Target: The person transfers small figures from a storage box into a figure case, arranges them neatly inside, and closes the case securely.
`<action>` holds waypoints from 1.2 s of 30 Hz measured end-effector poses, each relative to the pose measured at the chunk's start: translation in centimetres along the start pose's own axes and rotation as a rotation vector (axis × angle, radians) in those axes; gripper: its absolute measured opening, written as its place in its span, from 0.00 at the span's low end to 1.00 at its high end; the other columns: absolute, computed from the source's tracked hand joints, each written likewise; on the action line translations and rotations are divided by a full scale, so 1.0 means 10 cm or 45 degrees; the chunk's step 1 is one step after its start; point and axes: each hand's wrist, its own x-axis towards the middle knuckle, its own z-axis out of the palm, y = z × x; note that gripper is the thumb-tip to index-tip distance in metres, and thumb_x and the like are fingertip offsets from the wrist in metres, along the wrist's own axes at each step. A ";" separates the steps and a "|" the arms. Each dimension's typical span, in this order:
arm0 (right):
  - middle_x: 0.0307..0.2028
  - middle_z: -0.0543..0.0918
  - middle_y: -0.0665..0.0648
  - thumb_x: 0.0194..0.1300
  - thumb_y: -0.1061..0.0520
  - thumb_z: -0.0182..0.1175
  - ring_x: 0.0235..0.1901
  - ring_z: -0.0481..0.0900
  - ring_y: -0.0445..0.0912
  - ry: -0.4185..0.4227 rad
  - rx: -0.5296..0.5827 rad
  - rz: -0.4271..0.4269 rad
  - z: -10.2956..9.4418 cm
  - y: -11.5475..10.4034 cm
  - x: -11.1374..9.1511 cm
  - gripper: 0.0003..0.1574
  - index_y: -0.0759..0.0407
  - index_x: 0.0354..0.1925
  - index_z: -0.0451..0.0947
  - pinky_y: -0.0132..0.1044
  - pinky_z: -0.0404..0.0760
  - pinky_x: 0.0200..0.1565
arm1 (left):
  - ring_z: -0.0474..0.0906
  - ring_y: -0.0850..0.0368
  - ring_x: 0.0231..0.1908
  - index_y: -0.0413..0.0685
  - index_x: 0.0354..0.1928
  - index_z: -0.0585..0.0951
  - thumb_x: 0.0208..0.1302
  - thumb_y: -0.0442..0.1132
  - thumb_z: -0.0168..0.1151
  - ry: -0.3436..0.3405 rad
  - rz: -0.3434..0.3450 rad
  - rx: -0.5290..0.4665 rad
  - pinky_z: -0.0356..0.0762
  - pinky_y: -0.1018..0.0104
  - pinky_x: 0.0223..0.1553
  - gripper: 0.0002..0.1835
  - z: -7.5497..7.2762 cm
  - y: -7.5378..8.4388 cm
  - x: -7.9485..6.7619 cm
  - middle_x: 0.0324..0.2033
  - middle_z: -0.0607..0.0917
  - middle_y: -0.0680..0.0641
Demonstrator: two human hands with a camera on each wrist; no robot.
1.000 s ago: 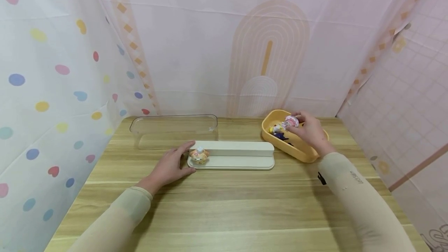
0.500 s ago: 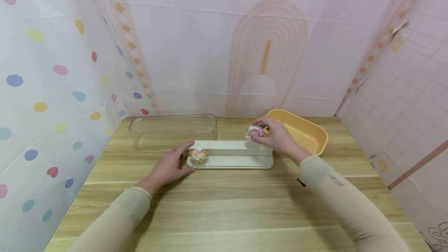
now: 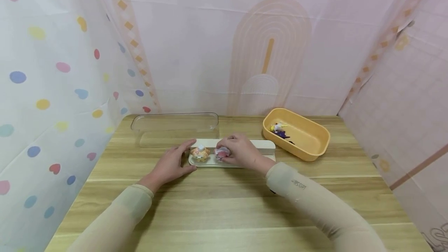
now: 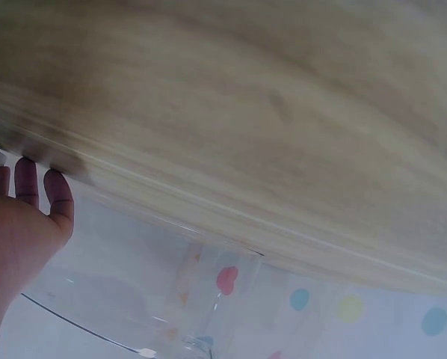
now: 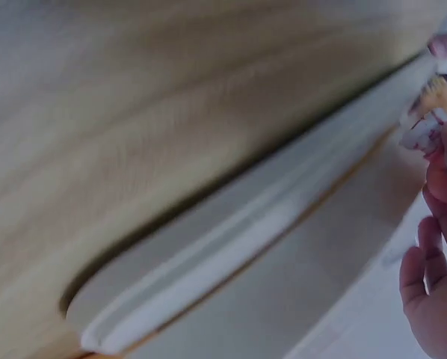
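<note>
In the head view, a long cream two-step display base point(image 3: 253, 145) lies on the wooden table. My left hand point(image 3: 170, 165) holds its left end, thumb at the front edge and fingers at the back. On the lower step at that end stands a small orange-and-cream figurine point(image 3: 200, 153) with a white top. Just right of it, my right hand point(image 3: 245, 151) pinches a pink-and-white figurine point(image 3: 221, 153) low over the same step; whether it touches the step is hidden. The right wrist view shows the fingers point(image 5: 433, 258) beside the base's blurred edge.
A yellow tray point(image 3: 311, 131) stands back right, with a yellow-and-white figurine point(image 3: 278, 127) and a dark purple one point(image 3: 281, 134) inside. Behind the base at left is a clear plastic cover point(image 3: 175, 121). Patterned curtains point(image 3: 196, 49) hang around the table point(image 3: 210, 209).
My right hand has moved left and down from the yellow tray to the base, carrying the pink-and-white figurine. My left hand has stayed at the base's left end.
</note>
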 end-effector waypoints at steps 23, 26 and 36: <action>0.61 0.86 0.50 0.65 0.47 0.78 0.64 0.79 0.51 -0.035 -0.137 -0.045 0.15 -0.06 0.00 0.33 0.47 0.64 0.78 0.50 0.76 0.71 | 0.76 0.27 0.68 0.59 0.83 0.61 0.62 0.52 0.80 -0.006 -0.001 0.001 0.63 0.29 0.76 0.52 -0.02 0.02 0.01 0.65 0.86 0.38; 0.63 0.85 0.51 0.64 0.45 0.78 0.65 0.78 0.52 -0.063 -0.117 -0.005 0.12 -0.07 -0.01 0.36 0.48 0.66 0.77 0.51 0.75 0.72 | 0.76 0.27 0.68 0.59 0.83 0.61 0.62 0.52 0.80 -0.006 0.001 0.006 0.63 0.29 0.76 0.52 -0.02 0.02 0.01 0.65 0.86 0.38; 0.65 0.84 0.59 0.70 0.37 0.71 0.67 0.79 0.57 0.047 -0.105 0.194 -0.45 0.23 -0.09 0.40 0.55 0.70 0.76 0.56 0.79 0.70 | 0.76 0.27 0.68 0.59 0.83 0.61 0.62 0.52 0.80 0.000 0.015 0.011 0.65 0.28 0.74 0.52 -0.01 0.02 0.01 0.65 0.86 0.38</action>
